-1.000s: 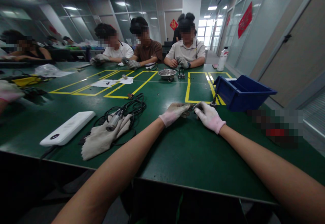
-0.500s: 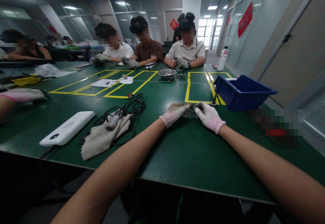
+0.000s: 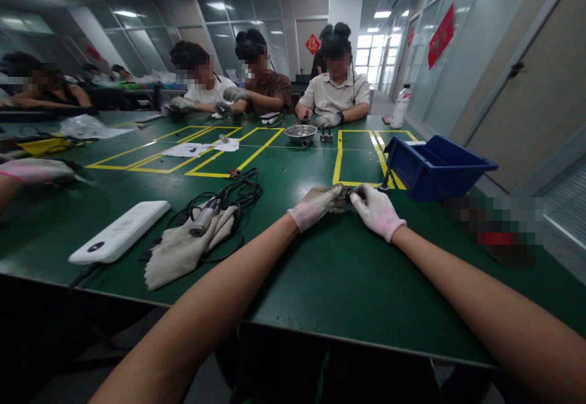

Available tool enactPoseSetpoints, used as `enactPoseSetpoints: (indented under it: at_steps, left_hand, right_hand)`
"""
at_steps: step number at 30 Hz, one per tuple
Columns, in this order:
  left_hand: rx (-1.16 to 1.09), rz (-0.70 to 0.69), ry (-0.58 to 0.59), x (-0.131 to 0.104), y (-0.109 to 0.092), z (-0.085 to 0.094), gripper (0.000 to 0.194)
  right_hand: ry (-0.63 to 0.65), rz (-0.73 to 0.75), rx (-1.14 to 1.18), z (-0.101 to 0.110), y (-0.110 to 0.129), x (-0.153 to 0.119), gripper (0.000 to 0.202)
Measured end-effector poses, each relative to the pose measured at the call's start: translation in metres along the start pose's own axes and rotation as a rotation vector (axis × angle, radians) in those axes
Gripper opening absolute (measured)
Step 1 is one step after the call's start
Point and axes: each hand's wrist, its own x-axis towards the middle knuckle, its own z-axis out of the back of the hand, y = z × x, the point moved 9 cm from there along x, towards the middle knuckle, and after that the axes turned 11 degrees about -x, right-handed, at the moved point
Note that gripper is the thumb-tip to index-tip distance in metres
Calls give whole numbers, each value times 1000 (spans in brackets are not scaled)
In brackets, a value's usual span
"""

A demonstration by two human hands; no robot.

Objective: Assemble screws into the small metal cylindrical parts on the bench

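Note:
My left hand [image 3: 321, 203], in a white and pink glove with dirty fingertips, is closed near the yellow tape at the middle right of the green table [image 3: 293, 288]. Close against it is my right hand [image 3: 376, 209], gloved alike, its fingers pinched together. Something small and dark sits between the fingertips of both hands, too hidden to make out. Just beyond my right hand a dark metal part [image 3: 385, 182] stands upright on a round base, beside a blue bin [image 3: 439, 172].
On the left lie a white power bank [image 3: 121, 232], a cloth glove [image 3: 171, 260], a metal tool [image 3: 205, 218] and black cables [image 3: 247, 190]. A steel bowl [image 3: 301, 135] and a bottle [image 3: 401, 108] stand farther back. Several people sit around; a co-worker's gloved hand [image 3: 41, 172] is at far left.
My hands stay nearly in place, with the left fingers slightly shifted. Across the table, one person's gloved hand has risen, and another person's hands have moved apart, one holding a part near the bowl.

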Motion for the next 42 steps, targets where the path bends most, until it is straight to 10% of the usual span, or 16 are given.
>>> enactPoseSetpoints:
  at_steps: [22, 42]
  left_hand:
    - [-160, 24, 101, -1, 4, -11, 44]
    - [-176, 169, 73, -1, 9, -14, 88]
  right_hand:
    - [-16, 104, -165, -2, 11, -2, 16]
    - [-42, 38, -205, 3, 7, -4, 18]
